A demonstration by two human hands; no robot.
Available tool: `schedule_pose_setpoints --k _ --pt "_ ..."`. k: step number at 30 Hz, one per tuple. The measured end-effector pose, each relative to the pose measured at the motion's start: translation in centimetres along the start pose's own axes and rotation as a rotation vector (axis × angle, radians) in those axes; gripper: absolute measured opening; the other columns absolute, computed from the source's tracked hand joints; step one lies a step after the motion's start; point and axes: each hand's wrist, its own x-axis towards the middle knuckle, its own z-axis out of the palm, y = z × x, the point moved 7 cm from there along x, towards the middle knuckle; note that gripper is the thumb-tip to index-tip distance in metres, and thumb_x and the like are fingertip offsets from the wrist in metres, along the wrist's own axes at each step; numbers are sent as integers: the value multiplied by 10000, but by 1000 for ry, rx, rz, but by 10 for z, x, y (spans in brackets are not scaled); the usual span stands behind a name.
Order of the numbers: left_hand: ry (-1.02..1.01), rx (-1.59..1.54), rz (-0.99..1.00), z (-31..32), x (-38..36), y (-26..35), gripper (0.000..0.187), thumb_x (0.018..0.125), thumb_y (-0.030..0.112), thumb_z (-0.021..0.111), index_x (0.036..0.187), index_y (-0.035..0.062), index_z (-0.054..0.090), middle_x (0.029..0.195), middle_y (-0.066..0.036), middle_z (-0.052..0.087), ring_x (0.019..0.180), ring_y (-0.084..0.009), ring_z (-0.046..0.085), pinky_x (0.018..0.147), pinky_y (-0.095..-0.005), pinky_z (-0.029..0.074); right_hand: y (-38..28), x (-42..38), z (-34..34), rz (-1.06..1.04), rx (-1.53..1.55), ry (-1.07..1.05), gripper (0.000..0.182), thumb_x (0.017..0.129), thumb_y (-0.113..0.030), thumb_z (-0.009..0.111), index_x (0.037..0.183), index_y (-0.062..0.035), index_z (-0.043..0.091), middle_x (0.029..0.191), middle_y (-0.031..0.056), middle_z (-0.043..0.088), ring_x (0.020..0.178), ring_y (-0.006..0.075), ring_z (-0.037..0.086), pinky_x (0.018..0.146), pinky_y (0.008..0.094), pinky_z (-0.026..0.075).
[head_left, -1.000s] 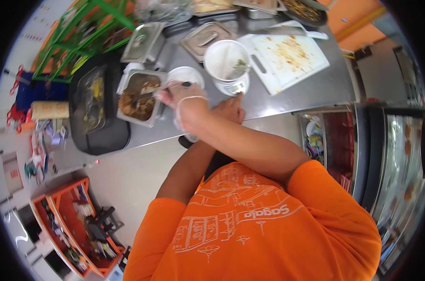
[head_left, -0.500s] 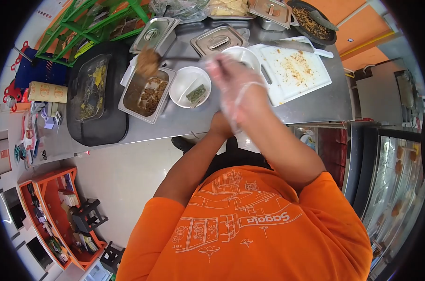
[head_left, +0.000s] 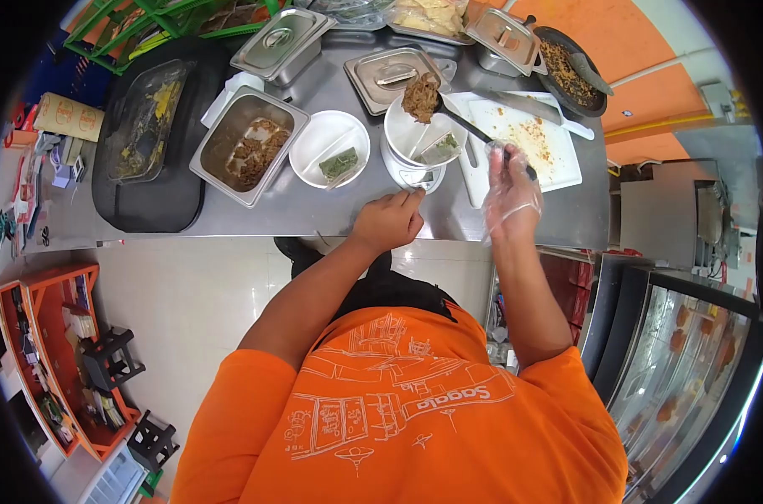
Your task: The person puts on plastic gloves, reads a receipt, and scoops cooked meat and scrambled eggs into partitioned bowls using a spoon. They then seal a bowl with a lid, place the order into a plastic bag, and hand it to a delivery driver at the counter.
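My right hand point(head_left: 512, 193), in a clear plastic glove, is closed round the black handle of a serving spoon point(head_left: 474, 128). Shredded brown meat point(head_left: 421, 97) heaps on its head, above the far rim of a white bowl point(head_left: 390, 139). Inside that bowl lies a small green-filled packet point(head_left: 439, 149). The bowl rests on a white kitchen scale point(head_left: 415, 179). My bare left hand point(head_left: 388, 222) holds nothing; its index finger reaches to the scale's front, the other fingers partly curled. A second white bowl point(head_left: 310, 155), divided inside, holds a similar packet point(head_left: 339, 165).
Left of the bowls stands a steel pan point(head_left: 209, 164) with some meat in it. A cutting board point(head_left: 558, 160) with crumbs and a knife point(head_left: 524, 104) lies at right, below a stone mortar point(head_left: 596, 105). Lidded steel containers point(head_left: 276, 50) line the back.
My right hand has swung right and nearer, carrying the spoonful of meat from over the steel pan to the bowl on the scale. My left hand now shows at the scale's front.
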Motion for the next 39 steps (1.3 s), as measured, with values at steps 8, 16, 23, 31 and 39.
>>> schedule_pose_setpoints --k 8,16,23,31,39 --pt "94 -455 -382 -44 -3 7 158 838 59 653 987 42 603 754 -66 611 580 -168 610 541 -316 508 10 -27 -1 -147 -91 -41 195 997 -106 575 1097 62 586 1115 161 620 978 214 632 904 338 566" --pt "183 -407 -564 -101 90 -41 354 855 56 644 1187 -27 554 900 -131 648 801 -216 673 693 -327 543 19 -54 7 -231 -285 7 214 1009 -111 555 1092 81 599 1093 195 668 853 197 687 862 361 587" --pt "-214 -361 -664 -66 117 -88 345 862 106 618 1165 -58 590 1062 -212 694 927 -301 695 827 -366 542 20 -87 47 -321 -510 -2 222 1007 -116 562 1095 85 591 1089 184 667 882 206 696 843 327 586" --pt "-326 -560 -703 -44 110 -107 308 860 112 620 1127 -43 621 1000 -187 712 902 -299 699 821 -369 542 24 -116 95 -747 -926 -73 129 957 45 552 1081 24 579 1047 178 671 879 217 716 736 306 590" --pt "-350 -518 -552 -72 123 -103 342 847 102 618 1157 -43 612 1011 -185 707 906 -291 698 819 -360 545 21 -131 109 -906 -993 -34 136 951 55 550 1070 22 607 980 165 694 820 187 713 734 297 579"
